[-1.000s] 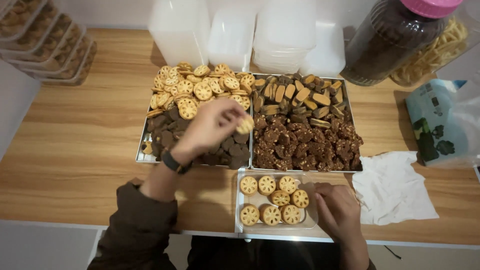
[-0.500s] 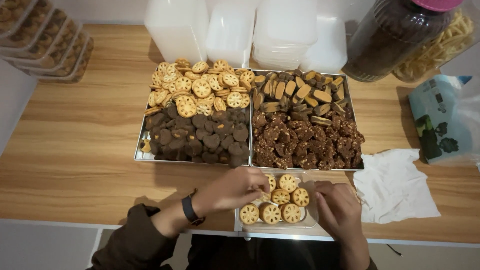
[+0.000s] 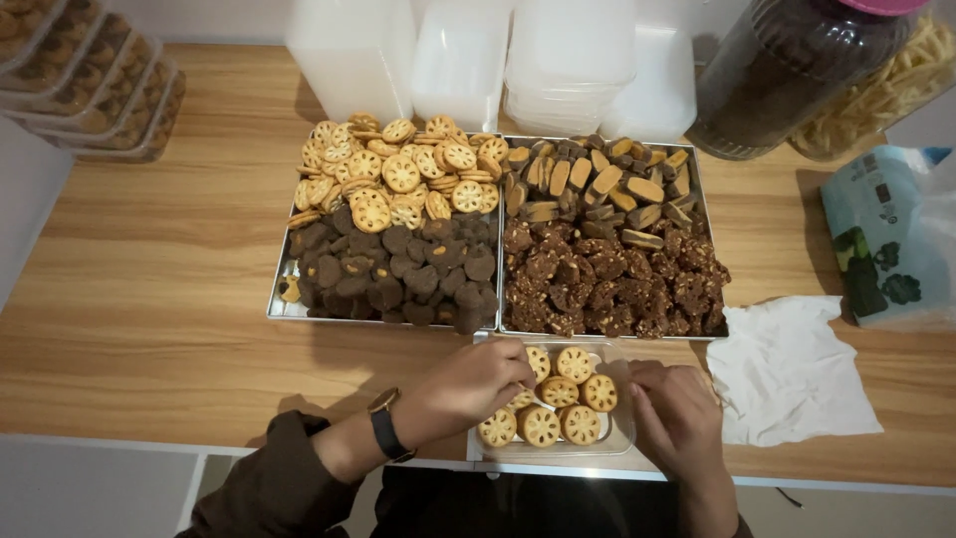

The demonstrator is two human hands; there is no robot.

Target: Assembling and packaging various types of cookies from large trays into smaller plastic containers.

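A clear plastic container [image 3: 622, 440] sits at the table's near edge with several round yellow lattice cookies [image 3: 575, 365] laid flat in it. My left hand [image 3: 468, 387] reaches into its left side, fingertips pinching a cookie [image 3: 525, 398] there. My right hand [image 3: 677, 420] rests on the container's right edge, fingers curled against it. Behind stand two metal trays: the left tray [image 3: 280, 309] holds yellow lattice cookies [image 3: 400, 172] and dark round cookies [image 3: 398, 269]; the right tray [image 3: 703, 199] holds oblong brown-and-tan cookies [image 3: 597, 184] and dark nut-crusted cookies [image 3: 612, 279].
A white tissue [image 3: 787, 374] lies right of the container. Stacked clear tubs [image 3: 518, 55] line the back. Filled containers [image 3: 95, 85] stack at far left. A big jar [image 3: 787, 70] with a pink lid and a green-printed bag [image 3: 886, 239] stand at the right.
My left hand has come back from the left tray to the container with a yellow cookie and now sets it among the others. My right hand stays at the container's right edge.
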